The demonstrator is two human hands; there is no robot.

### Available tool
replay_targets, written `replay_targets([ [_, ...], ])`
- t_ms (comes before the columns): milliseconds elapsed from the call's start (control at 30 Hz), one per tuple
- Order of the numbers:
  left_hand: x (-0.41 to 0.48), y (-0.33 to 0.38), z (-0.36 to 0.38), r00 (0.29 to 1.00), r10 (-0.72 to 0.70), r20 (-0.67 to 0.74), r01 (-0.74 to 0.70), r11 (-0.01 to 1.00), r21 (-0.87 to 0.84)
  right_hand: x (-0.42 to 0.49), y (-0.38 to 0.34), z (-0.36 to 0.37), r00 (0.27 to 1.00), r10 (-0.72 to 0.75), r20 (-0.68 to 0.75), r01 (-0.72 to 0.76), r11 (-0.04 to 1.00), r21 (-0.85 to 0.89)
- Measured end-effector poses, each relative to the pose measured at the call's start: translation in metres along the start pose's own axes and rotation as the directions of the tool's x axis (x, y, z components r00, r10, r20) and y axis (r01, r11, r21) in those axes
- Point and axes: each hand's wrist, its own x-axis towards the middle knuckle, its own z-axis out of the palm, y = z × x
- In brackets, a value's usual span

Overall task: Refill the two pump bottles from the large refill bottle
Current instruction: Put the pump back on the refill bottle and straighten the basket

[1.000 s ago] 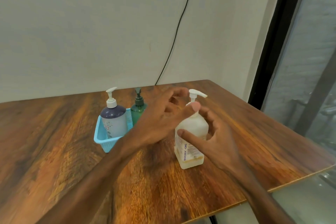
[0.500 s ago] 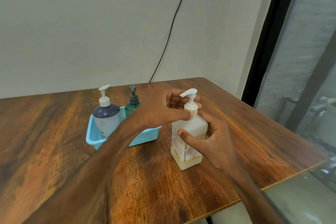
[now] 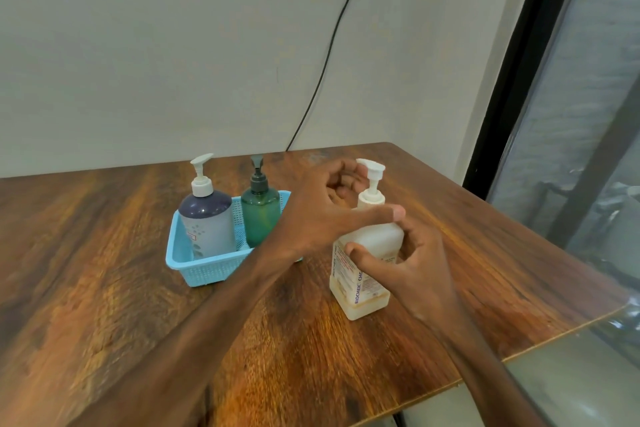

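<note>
Here, refill bottle (image 3: 360,291): we see it upright on the wooden table (image 3: 104,288), just right of the blue basket (image 3: 194,267), pump on.
Our right hand (image 3: 412,263): fingers and thumb wrapped round the refill bottle's body.
Our left hand (image 3: 322,215): curled about the pump's collar, thumb across its front.
Pump bottles: we find the grey bottle (image 3: 207,225) and the green bottle (image 3: 259,218) side by side in the basket.
Wall: a black cable (image 3: 332,45) runs down behind the table.
</note>
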Motion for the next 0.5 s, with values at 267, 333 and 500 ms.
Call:
replay_targets([
  [267, -0.0028, -0.0026, -0.0118, 0.996, -0.019, 0.082, 0.021, 0.999, -0.026, 0.0004, -0.0009, 0.0, 0.999, -0.016, 0.048, 0.014, 0.999, 0.047],
  [333, -0.0023, -0.0033, -0.0121, 0.991, -0.031, 0.131, 0.036, 0.999, -0.033, 0.0002, -0.001, 0.0007, 0.999, -0.01, 0.051, 0.005, 0.997, 0.08],
  [500, -0.009, 0.0007, -0.0048, 0.981, 0.02, 0.193, 0.002, 0.994, -0.109, -0.0009, -0.0003, 0.0012, 1.0, -0.015, 0.023, 0.013, 0.997, 0.071],
])
